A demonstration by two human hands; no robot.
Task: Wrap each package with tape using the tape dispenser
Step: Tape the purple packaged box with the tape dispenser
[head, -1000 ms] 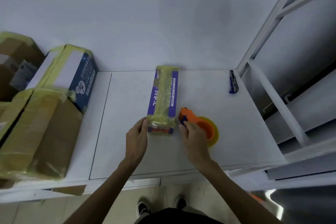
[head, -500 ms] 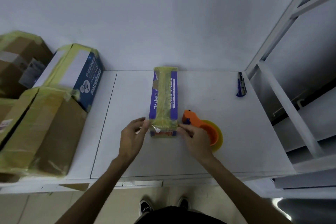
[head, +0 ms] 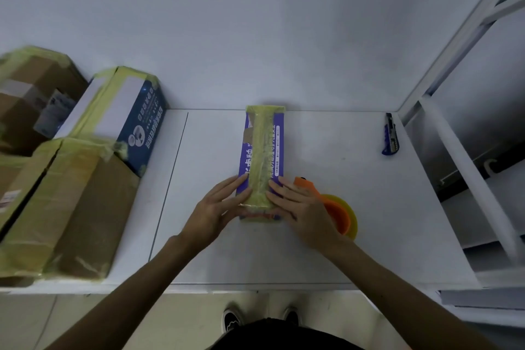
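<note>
Both hands lie flat on the near end of a long purple package (head: 262, 159), which rests lengthwise on the white surface (head: 355, 250) and runs away from the person between the two hands. The left hand (head: 214, 209) has its fingers straight and spread. They press on the package's left edge and top, and its thumb reaches toward the near end. The right hand (head: 302, 207) mirrors it, with fingers extended and laid on the right edge and top of the package. Neither hand grips anything. A strip of yellowish tape (head: 264, 128) covers the package's top from far end to near end, and the fingertips of both hands sit on either side of it.

Just behind and to the right of the right hand, partly hidden by it, lies the orange tape dispenser (head: 338, 214) with its yellow roll, flat on the surface and touched by neither palm as far as can be seen. Farther beyond the right hand, near the far right corner, lies a blue utility knife (head: 389, 135). A white metal frame (head: 454, 156) rises to the right of that.

Well to the left of the left hand stands a group of taped packages: a blue-and-white box (head: 133, 119), a large brown cardboard box (head: 79, 207) in front of it, and another brown box (head: 31, 94) farther left.
</note>
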